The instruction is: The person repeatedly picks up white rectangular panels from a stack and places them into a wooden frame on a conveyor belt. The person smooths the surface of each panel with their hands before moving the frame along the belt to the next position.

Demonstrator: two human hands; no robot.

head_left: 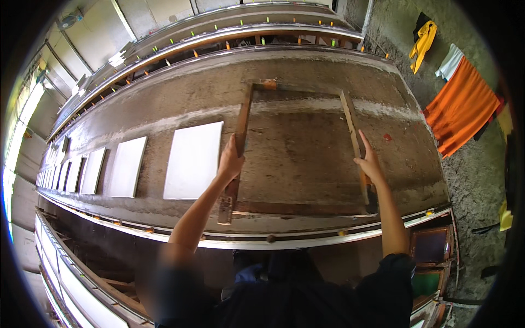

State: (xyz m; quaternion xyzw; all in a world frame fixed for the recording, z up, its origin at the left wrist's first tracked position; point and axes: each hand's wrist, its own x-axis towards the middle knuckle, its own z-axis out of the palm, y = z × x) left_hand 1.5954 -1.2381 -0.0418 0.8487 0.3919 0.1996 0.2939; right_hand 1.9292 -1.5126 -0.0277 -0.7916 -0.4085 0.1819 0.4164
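A large wooden frame [299,209] lies flat on a long, stained printing table [164,109]. My left hand [230,161] grips the frame's left side bar. My right hand [369,162] rests on the right side bar [350,120], with its fingers stretched along the wood. Just left of the frame lies a white rectangular panel [194,160] on the table top.
Several more white panels [127,167] run in a row leftward along the table. Another long table [180,38] with coloured pegs stands behind. Orange cloth [462,106] and a yellow garment [423,44] hang on the right wall. Small frames [431,246] sit low at right.
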